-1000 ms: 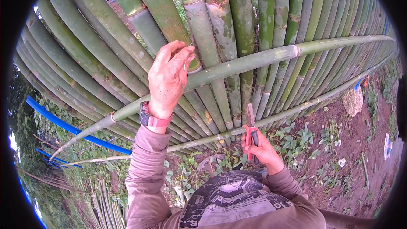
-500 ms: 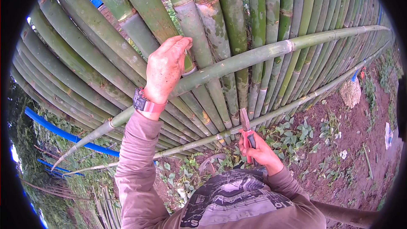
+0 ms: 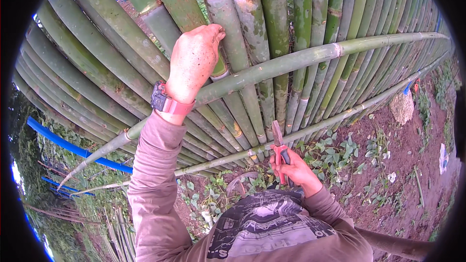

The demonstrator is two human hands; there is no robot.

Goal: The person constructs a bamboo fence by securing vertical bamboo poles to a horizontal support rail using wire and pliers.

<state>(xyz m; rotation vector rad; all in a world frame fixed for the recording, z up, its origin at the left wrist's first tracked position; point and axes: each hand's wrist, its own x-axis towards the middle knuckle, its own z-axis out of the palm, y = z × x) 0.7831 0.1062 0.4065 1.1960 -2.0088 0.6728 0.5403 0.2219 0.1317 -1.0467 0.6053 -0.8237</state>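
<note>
My left hand (image 3: 194,60), with a watch (image 3: 167,101) on its wrist, is closed in a pinch just above the upper bamboo rail (image 3: 276,65). What its fingers hold, if anything, is hidden behind the hand. Close beyond it stand the upright green bamboo poles (image 3: 242,29) of the fence. Lower down, my right hand (image 3: 301,171) grips pliers (image 3: 280,151) by their red and black handles. Their jaws point up and away from me, in front of the lower bamboo rail (image 3: 315,128).
A blue pipe (image 3: 73,149) runs along the left. Leafy plants (image 3: 335,157) grow at the fence's foot, with a pale coil (image 3: 242,180) among them. A pale rock (image 3: 402,107) lies on the brown soil at right. Cut poles (image 3: 120,235) lie at lower left.
My left hand has risen slightly, its fingers still pinched. My right hand and the pliers have shifted a little to the left.
</note>
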